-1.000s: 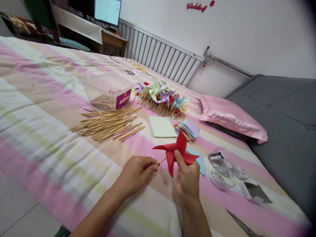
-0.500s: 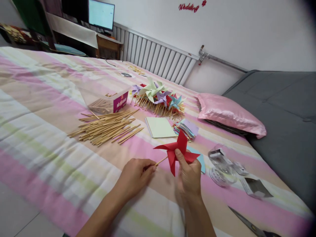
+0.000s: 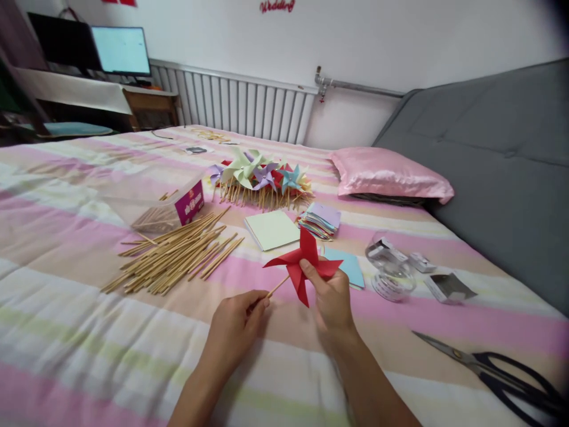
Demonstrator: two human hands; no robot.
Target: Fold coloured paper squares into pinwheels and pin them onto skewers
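Observation:
A red paper pinwheel (image 3: pixel 291 261) is held up in front of me over the striped bedspread. My right hand (image 3: pixel 331 296) grips it, the thumb pressed on its middle and the other fingers behind it. From behind the red blades a thin wooden stick (image 3: pixel 278 287) runs down to the left. My left hand (image 3: pixel 240 320) pinches the free end of this stick between thumb and fingers. Where stick and paper meet is hidden behind the blades. Just beyond the right hand lies light blue paper (image 3: pixel 351 270).
Loose sticks (image 3: pixel 173 255) lie left, beside a clear plastic box (image 3: pixel 189 203). Finished pinwheels (image 3: pixel 262 175) stand behind a pale green paper stack (image 3: pixel 271 230) and coloured squares (image 3: pixel 320 220). Clear round containers (image 3: pixel 393 281), small boxes (image 3: pixel 448 289) and black-handled scissors (image 3: pixel 471 359) lie right.
My view has turned to the right and lifted slightly, so the scissors show more fully. Both hands keep the same hold on the red pinwheel and its stick.

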